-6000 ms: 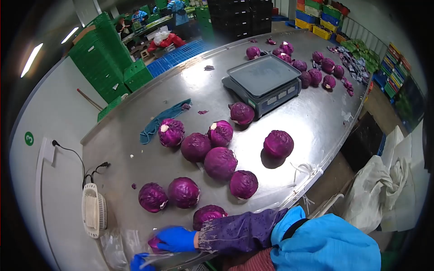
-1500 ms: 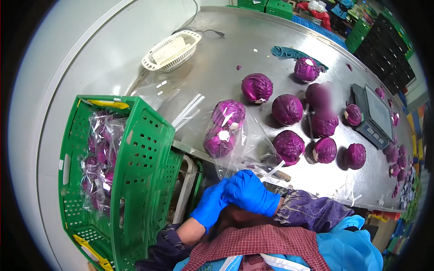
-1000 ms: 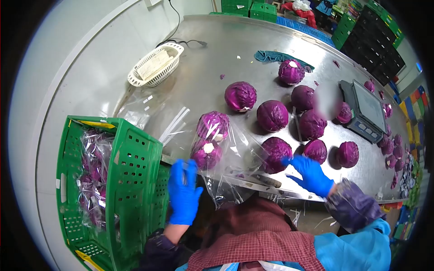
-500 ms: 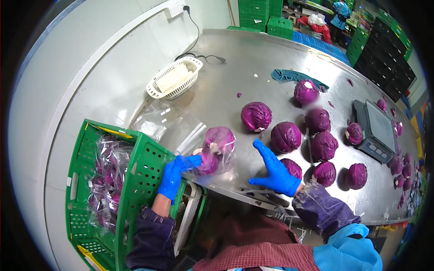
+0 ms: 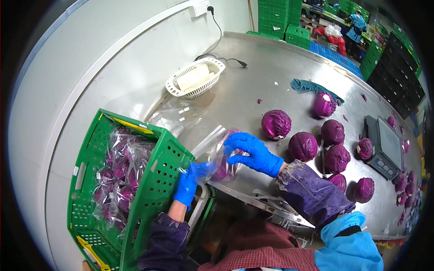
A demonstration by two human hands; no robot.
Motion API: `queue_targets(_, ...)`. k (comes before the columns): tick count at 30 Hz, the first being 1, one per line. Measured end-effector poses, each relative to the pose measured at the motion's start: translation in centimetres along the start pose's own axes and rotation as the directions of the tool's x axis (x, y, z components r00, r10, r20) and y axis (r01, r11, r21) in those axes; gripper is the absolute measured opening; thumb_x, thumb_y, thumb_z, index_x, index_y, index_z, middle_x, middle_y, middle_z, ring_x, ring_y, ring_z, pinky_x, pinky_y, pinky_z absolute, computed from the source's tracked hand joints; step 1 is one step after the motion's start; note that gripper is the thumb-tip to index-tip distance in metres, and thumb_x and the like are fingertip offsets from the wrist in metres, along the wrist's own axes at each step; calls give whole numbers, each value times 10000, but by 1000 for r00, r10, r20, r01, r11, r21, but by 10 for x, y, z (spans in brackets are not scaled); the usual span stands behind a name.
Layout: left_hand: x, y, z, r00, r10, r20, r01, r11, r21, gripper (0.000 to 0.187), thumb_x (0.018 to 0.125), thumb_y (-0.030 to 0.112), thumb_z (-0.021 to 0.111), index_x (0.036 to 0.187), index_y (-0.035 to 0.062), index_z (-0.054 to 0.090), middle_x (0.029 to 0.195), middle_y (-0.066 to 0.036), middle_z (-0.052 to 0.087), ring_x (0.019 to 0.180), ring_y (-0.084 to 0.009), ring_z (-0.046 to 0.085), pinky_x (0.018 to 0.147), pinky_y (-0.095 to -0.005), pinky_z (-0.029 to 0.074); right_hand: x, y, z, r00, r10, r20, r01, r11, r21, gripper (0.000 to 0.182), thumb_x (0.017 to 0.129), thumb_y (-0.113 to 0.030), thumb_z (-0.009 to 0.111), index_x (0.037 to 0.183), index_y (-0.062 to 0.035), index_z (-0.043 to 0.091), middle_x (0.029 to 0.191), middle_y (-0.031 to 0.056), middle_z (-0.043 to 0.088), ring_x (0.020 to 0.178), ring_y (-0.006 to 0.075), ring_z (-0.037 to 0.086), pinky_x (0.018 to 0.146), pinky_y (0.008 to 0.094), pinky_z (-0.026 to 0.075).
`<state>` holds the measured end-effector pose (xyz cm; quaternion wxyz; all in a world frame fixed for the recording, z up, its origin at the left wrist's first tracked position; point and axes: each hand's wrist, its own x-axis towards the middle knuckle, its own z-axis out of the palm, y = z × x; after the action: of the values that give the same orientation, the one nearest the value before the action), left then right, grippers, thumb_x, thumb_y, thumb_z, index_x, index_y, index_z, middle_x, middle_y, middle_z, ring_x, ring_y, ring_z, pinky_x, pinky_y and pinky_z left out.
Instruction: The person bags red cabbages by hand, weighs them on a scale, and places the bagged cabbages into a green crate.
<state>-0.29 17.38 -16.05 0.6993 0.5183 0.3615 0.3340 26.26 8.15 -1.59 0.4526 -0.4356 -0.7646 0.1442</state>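
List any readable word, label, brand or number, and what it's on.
No text is readable.
Green crate: white tag, too small to read.
Bagged red cabbages inside it: whitish patches, too small.
Clear bags on the steel table: white patches, too small.
Scale: panel marks too small.
Stacked green crates: label too small.

Glare on tbl (image 5: 246, 101), fisheye w/ dark edges

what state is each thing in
clear bag, cabbage inside
left hand, closed on the bag's plastic
right hand, fingers and thumb apart, at the bag
green crate, holding bagged cabbages
loose cabbages, unwrapped
white basket, holding pale items
scale, reading not legible
black plug, plugged in
teal cloth, crumpled
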Motion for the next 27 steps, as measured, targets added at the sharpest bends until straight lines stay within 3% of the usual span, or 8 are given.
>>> queue_targets(2, -18, 33, 21, 980, 119, 160, -151, 966, 208, 541, 969, 368, 255, 1144, -68, 523, 1128, -140, 575, 1022, -208, 544, 932, -314, 397, 0, 13, 15, 997, 37, -72, -27, 991, 129, 157, 754, -138, 653, 860, -34, 601, 964, 85, 595, 847, 227, 574, 760, 332, 457)
queue_targets(4, -33, 74, 43, 993, -14, 119, 11, 1000, 30, 559, 964, 388, 252, 1155, -71, 507, 1173, -159, 546, 1044, -235, 537, 949, -336, 384, -5, 18, 16, 849, 523, -78, -387, 715, 582, 85, 780, -83, 619, 838, -22, 607, 902, 53, 616, 800, 145, 572, 732, 287, 451)
queue_targets(8, -46, 139, 71, 993, 113, 45, -102, 976, -193, 601, 955, 424, 249, 1142, -88, 502, 1155, -186, 551, 1061, -258, 535, 967, -354, 368, 11, -27, -33, 763, 540, -355, -247, 751, 612, 111, 833, -78, 548, 815, 10, 613, 741, 52, 622, 727, 128, 573, 723, 252, 447)
queue_targets(10, -52, 194, 92, 952, 295, -74, -292, 955, 50, 611, 952, 432, 254, 1141, -97, 495, 1133, -203, 557, 1055, -266, 539, 953, -345, 387, 27, -70, -63, 743, 515, -427, -260, 811, 525, 118, 836, -82, 544, 811, 15, 607, 749, 68, 621, 722, 131, 575, 722, 264, 451)
queue_targets(14, 1, 166, 81, 990, 139, 10, -140, 985, 100, 590, 953, 422, 268, 1110, -93, 510, 1136, -207, 551, 989, -267, 575, 899, -329, 437, 38, -39, -73, 689, 612, -390, -316, 737, 598, 173, 848, -151, 562, 810, 17, 583, 741, 80, 610, 687, 137, 579, 664, 264, 457)
queue_targets(16, 14, 145, 73, 989, 92, -113, -111, 978, -176, 564, 953, 412, 289, 1032, -79, 555, 1045, -199, 597, 895, -257, 614, 836, -307, 473, 28, -53, -83, 682, 594, -426, -275, 748, 603, 181, 853, -161, 558, 807, 13, 578, 731, 80, 605, 660, 140, 577, 631, 263, 458)
queue_targets(20, 5, 154, 105, 996, 86, 13, -87, 981, 174, 588, 942, 428, 317, 927, -97, 582, 861, -200, 639, 837, -279, 633, 817, -321, 485, -4, -22, -64, 607, 700, -377, -304, 642, 704, 187, 870, -168, 545, 784, -3, 564, 692, 69, 587, 577, 142, 566, 549, 261, 457)
queue_targets(27, -17, 63, 89, 974, -226, 36, 228, 948, -222, 656, 913, 478, 361, 881, -139, 583, 834, -214, 639, 752, -310, 643, 734, -420, 530, -69, -8, -23, 540, 797, -269, -440, 541, 717, 193, 887, -197, 535, 808, -21, 540, 671, 62, 581, 533, 136, 578, 477, 250, 459)
